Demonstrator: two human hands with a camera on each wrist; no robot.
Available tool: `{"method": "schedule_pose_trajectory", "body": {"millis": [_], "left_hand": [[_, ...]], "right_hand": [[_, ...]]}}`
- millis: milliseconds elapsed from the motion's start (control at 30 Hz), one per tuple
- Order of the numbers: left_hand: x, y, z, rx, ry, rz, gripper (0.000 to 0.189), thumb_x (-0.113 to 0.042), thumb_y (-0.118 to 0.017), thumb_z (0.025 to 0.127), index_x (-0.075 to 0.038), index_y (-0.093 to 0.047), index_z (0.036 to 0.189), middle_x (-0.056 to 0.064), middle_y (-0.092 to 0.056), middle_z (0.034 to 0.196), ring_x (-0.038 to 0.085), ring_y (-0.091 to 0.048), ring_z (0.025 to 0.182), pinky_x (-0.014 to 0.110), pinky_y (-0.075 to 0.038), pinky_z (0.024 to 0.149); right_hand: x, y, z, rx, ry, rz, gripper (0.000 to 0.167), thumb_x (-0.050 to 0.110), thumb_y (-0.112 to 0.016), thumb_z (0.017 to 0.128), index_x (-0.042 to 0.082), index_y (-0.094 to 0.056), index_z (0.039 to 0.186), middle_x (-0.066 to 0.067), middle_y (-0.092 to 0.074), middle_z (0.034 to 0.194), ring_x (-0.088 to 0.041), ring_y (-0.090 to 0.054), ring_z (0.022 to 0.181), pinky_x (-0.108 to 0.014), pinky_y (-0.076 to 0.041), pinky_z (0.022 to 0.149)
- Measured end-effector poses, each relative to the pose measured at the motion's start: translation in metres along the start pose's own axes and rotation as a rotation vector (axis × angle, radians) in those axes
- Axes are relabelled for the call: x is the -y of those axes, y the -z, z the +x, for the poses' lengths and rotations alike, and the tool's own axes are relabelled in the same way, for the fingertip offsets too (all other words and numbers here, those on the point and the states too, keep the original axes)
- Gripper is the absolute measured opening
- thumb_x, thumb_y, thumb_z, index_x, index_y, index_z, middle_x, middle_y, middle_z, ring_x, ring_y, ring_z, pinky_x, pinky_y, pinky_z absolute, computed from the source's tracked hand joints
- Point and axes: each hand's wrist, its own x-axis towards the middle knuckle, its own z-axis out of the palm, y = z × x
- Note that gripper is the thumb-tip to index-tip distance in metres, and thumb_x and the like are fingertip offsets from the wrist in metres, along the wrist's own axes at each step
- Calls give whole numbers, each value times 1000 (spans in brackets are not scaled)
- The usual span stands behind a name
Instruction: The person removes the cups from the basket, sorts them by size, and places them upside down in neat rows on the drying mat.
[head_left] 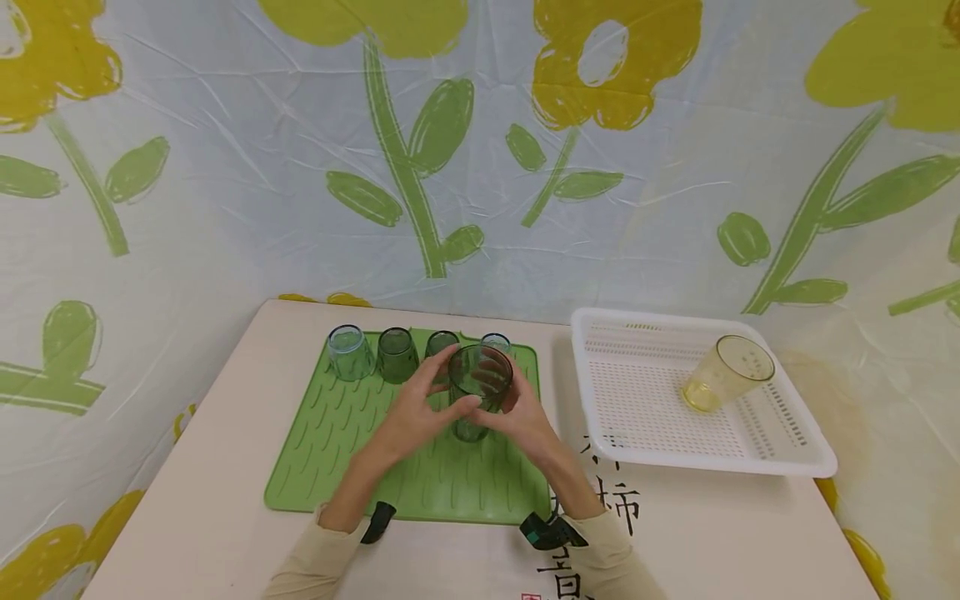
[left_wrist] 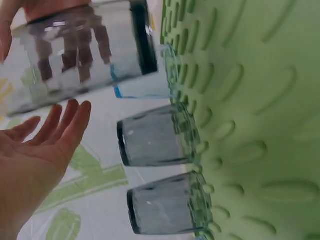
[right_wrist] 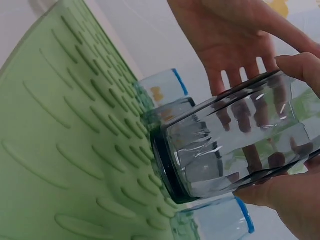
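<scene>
Above the green mat, a tall grey-tinted glass [head_left: 480, 379] is held with its dark-rimmed end toward the mat. My right hand [head_left: 521, 417] grips it from the right, thumb and fingers around its side, as the right wrist view also shows. On the other side is my left hand [head_left: 420, 408], its fingers [left_wrist: 75, 122] fairly straight beside the glass wall; whether they touch it is hard to tell. Along the mat's back edge stand a blue-rimmed glass [head_left: 351, 357], two dark grey glasses, one of them [head_left: 397, 357] well visible, and another blue-rimmed glass [head_left: 495, 341], partly hidden.
The ridged green mat [head_left: 322, 467] lies on a pale table [head_left: 202, 500]. To its right sits a white perforated basket [head_left: 622, 454] with a tilted yellow glass [head_left: 727, 371] inside. A flower-printed cloth [head_left: 300, 125] hangs behind and around the table.
</scene>
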Motion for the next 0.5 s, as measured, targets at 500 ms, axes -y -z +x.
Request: {"method": "schedule_pose_trajectory", "body": {"millis": [500], "left_hand": [[-17, -12, 0, -126, 106, 137, 92, -52, -85, 80, -15, -44, 153, 7, -57, 140, 28, -57, 128, 55, -51, 98]], "right_hand": [[-10, -10, -5, 45, -54, -54, 95, 6, -83, 85, 12, -26, 161, -19, -35, 159, -42, -36, 145, -54, -42, 112]]}}
